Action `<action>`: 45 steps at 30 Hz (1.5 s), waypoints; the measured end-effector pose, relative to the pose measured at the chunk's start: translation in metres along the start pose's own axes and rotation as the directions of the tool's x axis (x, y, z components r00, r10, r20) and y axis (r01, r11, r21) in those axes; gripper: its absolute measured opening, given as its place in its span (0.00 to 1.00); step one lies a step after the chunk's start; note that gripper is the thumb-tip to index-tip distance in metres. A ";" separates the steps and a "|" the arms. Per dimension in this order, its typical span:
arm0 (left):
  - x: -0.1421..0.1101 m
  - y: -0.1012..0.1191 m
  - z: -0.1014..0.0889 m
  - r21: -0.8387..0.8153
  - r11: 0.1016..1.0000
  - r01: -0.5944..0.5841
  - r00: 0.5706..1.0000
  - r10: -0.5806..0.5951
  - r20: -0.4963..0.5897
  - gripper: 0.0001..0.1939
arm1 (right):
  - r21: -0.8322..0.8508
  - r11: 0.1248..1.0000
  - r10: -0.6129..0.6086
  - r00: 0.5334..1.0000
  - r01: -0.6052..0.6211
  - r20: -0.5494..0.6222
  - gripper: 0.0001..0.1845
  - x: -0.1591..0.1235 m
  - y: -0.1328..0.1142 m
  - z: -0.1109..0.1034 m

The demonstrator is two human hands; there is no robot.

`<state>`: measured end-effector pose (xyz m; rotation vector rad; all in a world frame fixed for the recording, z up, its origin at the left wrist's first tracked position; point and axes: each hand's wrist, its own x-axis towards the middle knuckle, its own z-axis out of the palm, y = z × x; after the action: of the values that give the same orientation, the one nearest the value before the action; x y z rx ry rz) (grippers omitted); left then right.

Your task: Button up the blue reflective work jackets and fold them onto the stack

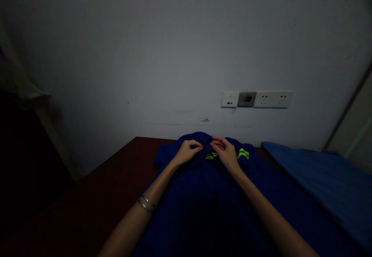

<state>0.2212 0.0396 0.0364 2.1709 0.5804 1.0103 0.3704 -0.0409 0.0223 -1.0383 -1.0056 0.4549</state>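
A dark blue shirt (pixel 197 183) lies spread on a reddish-brown table, its collar end towards the wall. Bright yellow-green stripes (pixel 243 154) cross its upper part. Near the collar, my left hand (pixel 187 151) is closed, thumb and forefinger pinched at the cloth. Just across from it, my right hand (pixel 225 151) bends its fingers and thumb together on the shirt's other side of the opening. A small gap separates the two hands. Dim light hides the exact fold between the fingertips. Two silver bracelets (pixel 147 203) circle my left wrist.
The reddish-brown tabletop (pixel 116 175) shows on the left and meets a pale wall (pixel 145 55). A lighter blue cloth (pixel 319 179) lies at the right. Socket plates (pixel 273 99) sit on the wall above the table. Dark furniture (pixel 26 152) stands at the far left.
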 end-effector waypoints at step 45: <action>-0.009 -0.015 0.033 -0.428 0.881 0.204 0.959 -0.269 -0.095 0.16 | 0.098 0.985 0.147 0.989 -0.145 -0.014 0.23 -0.013 0.020 0.012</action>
<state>0.2405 0.0315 0.0049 1.6164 0.6209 1.0597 0.3566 -0.0351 0.0002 -1.0317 -0.8839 0.6059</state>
